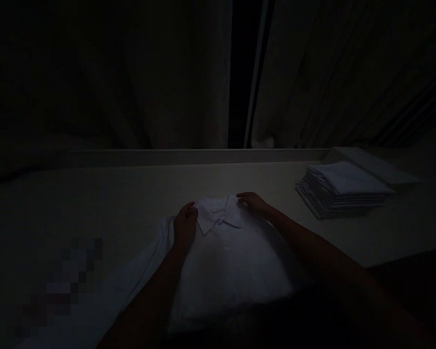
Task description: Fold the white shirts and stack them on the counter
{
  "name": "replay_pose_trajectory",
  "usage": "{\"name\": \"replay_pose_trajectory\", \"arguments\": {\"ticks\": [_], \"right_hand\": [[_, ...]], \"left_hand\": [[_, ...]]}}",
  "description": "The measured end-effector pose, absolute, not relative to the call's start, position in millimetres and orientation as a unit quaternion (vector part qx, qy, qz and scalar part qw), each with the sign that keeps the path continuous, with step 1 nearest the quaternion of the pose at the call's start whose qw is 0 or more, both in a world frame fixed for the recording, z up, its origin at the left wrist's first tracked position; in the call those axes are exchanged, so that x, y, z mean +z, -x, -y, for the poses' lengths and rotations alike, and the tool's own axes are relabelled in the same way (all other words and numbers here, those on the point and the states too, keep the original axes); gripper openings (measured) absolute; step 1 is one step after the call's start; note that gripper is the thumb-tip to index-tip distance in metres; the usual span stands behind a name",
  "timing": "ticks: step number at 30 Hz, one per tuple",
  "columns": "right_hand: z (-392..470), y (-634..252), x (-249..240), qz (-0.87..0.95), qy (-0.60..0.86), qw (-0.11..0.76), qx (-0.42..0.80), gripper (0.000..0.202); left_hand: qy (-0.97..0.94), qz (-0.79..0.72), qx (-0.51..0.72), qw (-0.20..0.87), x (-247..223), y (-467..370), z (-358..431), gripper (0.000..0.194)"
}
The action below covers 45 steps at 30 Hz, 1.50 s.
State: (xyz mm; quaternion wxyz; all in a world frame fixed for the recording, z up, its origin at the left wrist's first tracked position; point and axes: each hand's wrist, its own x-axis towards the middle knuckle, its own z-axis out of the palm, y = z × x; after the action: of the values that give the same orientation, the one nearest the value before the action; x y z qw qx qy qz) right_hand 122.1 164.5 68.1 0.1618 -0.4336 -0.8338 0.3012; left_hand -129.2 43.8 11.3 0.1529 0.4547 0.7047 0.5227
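White shirt (236,266) lies front-up on table (131,194); collar (206,220) between left hand (185,224) and right hand (253,202); fingers bent at its edges, too dark to tell if gripping; keep both sides level.

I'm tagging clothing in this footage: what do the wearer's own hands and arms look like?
The left hand and right hand show no gloves. The left forearm and right forearm look bare where visible, with no sleeve, watch or bracelet to be seen. It is too dark to tell about rings or small markings.
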Motion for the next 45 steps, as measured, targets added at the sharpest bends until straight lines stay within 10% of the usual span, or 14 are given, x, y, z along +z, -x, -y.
{"name": "replay_pose_trajectory", "arguments": {"ticks": [8, 25, 45], "right_hand": [[-159, -117, 74, 0.721, 0.428, 0.219, 0.498, 0.024], [-135, -89, 98, 0.840, 0.517, 0.151, 0.068, 0.036], [-114, -88, 109, 0.834, 0.545, 0.082, 0.040, 0.034]], "left_hand": [[-0.492, -0.727, 0.476, 0.058, 1, 136, -47, 0.028], [-0.508, -0.718, 0.474, -0.053, 11, 128, -41, 0.023], [-0.467, -0.731, 0.498, 0.001, 17, 124, -39, 0.015]]}}
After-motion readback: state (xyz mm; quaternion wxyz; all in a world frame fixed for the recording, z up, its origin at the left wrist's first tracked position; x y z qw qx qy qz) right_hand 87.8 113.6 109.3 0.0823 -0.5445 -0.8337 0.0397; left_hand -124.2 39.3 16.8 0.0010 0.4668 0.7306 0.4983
